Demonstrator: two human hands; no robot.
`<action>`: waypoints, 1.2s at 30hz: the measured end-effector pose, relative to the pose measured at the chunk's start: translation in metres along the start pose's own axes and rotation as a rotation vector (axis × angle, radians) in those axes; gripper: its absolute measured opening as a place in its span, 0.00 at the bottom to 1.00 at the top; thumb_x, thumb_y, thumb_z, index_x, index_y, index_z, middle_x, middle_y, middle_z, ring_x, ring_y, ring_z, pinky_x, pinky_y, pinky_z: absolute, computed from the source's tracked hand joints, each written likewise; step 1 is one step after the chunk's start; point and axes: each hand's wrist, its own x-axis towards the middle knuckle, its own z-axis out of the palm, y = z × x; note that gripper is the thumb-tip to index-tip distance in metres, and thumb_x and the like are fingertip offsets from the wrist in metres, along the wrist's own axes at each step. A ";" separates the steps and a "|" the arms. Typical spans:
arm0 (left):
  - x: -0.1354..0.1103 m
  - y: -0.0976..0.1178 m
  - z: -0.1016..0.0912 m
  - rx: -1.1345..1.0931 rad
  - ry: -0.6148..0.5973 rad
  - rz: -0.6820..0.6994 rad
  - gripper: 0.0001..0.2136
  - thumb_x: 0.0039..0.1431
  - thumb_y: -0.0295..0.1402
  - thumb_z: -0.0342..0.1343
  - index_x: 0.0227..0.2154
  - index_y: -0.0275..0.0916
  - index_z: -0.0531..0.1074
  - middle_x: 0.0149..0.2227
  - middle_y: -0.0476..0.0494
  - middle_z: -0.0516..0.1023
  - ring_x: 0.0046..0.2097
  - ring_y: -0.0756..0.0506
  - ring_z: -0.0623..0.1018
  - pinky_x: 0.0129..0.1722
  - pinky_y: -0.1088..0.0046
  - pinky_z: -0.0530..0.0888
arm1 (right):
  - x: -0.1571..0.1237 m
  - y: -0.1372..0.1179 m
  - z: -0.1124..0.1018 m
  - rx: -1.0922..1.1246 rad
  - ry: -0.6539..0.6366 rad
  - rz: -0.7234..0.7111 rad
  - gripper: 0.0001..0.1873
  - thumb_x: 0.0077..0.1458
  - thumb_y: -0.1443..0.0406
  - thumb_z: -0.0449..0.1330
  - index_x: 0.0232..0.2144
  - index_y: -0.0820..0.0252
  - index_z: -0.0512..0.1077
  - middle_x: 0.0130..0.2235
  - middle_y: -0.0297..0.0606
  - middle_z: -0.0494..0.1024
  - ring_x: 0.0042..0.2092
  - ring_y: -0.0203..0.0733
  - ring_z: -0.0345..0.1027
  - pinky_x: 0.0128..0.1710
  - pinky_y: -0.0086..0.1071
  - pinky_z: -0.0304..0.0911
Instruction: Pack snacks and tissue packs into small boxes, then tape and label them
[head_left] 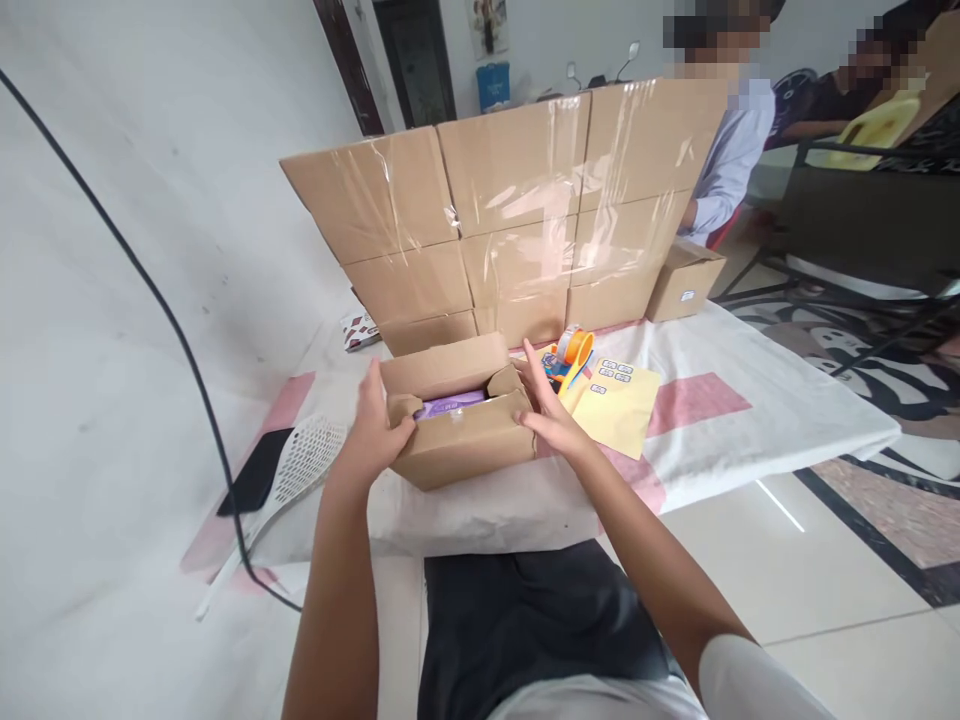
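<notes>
An open-topped cardboard box (466, 446) rests near the table's front edge with its flaps raised. Inside it, a purple package (453, 404) shows between the flaps. My left hand (375, 425) grips the box's left side, thumb at the front and fingers toward the rear flap. On the opposite side, my right hand (550, 412) holds the right end, its thumb against the front and its fingers stretched up by the back corner. Just right of that hand lie an orange tape roll (576, 346) and a yellow sheet (626, 410) with small printed labels.
Behind the box stands a tall taped cardboard panel (517, 180). A smaller closed carton (684, 280) sits at its right. On the left are a white fly swatter (309, 455), a black flat object (259, 470) and a hanging cable (180, 335). A person (731, 165) is beyond the panel.
</notes>
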 end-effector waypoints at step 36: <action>-0.066 0.202 0.129 -0.700 -0.347 0.078 0.04 0.66 0.33 0.56 0.38 0.43 0.75 0.44 0.44 0.83 0.48 0.44 0.81 0.39 0.73 0.74 | -0.103 -0.102 -0.070 -1.184 0.549 -0.391 0.10 0.68 0.67 0.55 0.32 0.54 0.63 0.29 0.34 0.66 0.29 0.40 0.60 0.26 0.34 0.55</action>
